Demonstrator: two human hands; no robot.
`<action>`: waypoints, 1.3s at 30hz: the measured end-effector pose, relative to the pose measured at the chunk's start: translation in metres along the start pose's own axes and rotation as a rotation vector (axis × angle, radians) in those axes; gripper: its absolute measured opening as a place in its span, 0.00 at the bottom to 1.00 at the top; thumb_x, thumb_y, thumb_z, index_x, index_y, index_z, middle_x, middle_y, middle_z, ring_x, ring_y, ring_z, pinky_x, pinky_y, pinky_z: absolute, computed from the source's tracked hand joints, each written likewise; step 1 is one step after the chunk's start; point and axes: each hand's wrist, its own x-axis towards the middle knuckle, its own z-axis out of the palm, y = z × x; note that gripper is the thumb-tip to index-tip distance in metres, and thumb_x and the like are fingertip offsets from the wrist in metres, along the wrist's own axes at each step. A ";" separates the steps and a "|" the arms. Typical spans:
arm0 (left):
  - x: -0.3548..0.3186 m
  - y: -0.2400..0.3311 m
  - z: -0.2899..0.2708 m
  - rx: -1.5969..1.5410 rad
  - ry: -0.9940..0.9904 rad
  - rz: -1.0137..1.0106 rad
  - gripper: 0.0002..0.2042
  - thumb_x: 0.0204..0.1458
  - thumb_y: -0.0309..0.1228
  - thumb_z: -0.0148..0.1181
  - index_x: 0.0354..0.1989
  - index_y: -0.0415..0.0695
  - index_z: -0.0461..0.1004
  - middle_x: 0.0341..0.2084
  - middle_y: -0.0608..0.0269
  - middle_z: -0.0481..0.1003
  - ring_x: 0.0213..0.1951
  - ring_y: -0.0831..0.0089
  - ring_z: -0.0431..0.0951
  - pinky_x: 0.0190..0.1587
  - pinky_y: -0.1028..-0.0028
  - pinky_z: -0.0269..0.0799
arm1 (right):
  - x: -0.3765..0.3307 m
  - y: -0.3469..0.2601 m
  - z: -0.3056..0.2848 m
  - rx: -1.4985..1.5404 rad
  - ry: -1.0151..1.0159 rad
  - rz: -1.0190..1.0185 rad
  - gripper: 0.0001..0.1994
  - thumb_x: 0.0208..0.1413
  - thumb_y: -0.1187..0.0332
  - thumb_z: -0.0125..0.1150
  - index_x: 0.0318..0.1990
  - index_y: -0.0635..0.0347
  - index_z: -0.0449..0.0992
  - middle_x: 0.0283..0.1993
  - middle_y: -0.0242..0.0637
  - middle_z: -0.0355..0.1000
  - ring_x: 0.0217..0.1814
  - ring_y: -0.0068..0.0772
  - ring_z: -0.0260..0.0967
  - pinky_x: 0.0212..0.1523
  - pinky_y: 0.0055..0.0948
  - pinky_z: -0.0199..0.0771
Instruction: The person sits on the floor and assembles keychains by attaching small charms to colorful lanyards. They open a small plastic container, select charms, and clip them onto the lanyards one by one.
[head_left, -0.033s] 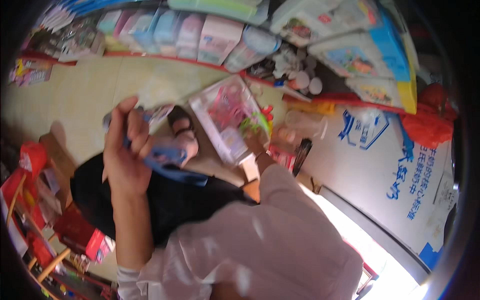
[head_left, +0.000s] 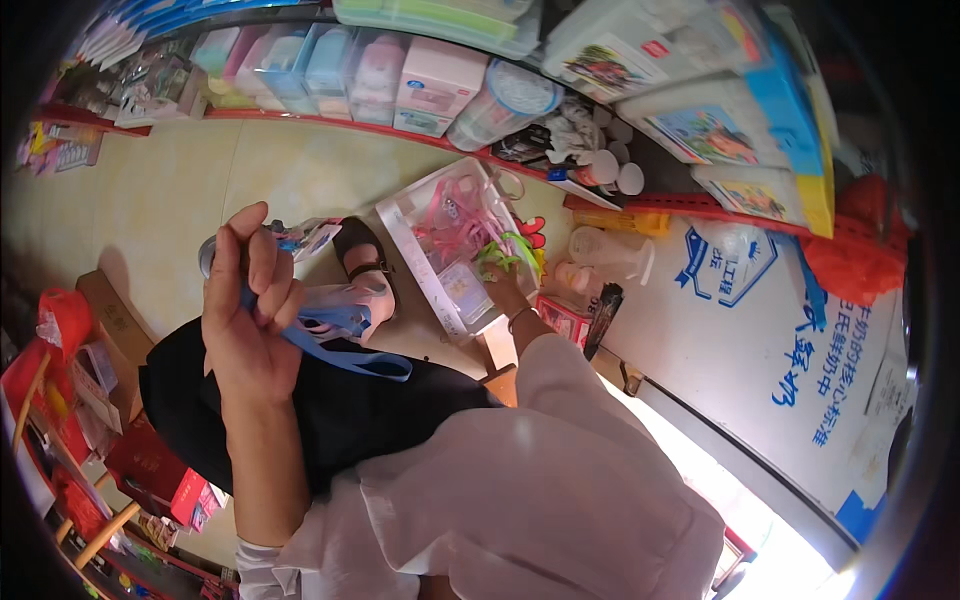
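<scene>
Reaching into one box, one right hand touches green straps.

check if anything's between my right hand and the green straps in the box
Nothing visible is: the right hand is right at the green straps, inside the open box. The pale packet lies left of the hand, not between them. Whether it grips them is unclear.

Right hand: partly obscured among green bands. Blue strap: gripped section concealed inside left hand. Green container: cut off by upper edge. Pale shirt: cut off below.
</scene>
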 end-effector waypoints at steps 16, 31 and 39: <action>0.005 0.003 0.004 -0.021 -0.036 -0.009 0.16 0.66 0.34 0.41 0.51 0.34 0.68 0.20 0.73 0.56 0.17 0.87 0.47 0.14 0.84 0.42 | -0.041 -0.019 0.000 0.261 0.160 0.246 0.24 0.37 0.70 0.70 0.45 0.66 0.72 0.43 0.45 0.73 0.46 0.43 0.71 0.49 0.36 0.70; 0.002 -0.001 0.006 0.019 -0.063 0.001 0.16 0.66 0.35 0.39 0.50 0.36 0.69 0.20 0.74 0.57 0.17 0.87 0.48 0.16 0.84 0.42 | -0.073 -0.092 -0.115 0.670 0.100 0.099 0.10 0.60 0.73 0.51 0.42 0.65 0.78 0.31 0.26 0.72 0.35 0.17 0.65 0.39 0.19 0.66; 0.001 -0.003 0.004 0.057 -0.086 0.040 0.16 0.66 0.35 0.38 0.50 0.37 0.70 0.22 0.74 0.60 0.17 0.87 0.49 0.17 0.85 0.44 | -0.111 -0.215 -0.248 0.947 0.240 0.128 0.08 0.52 0.77 0.42 0.30 0.66 0.71 0.18 0.23 0.53 0.18 0.13 0.44 0.20 0.17 0.43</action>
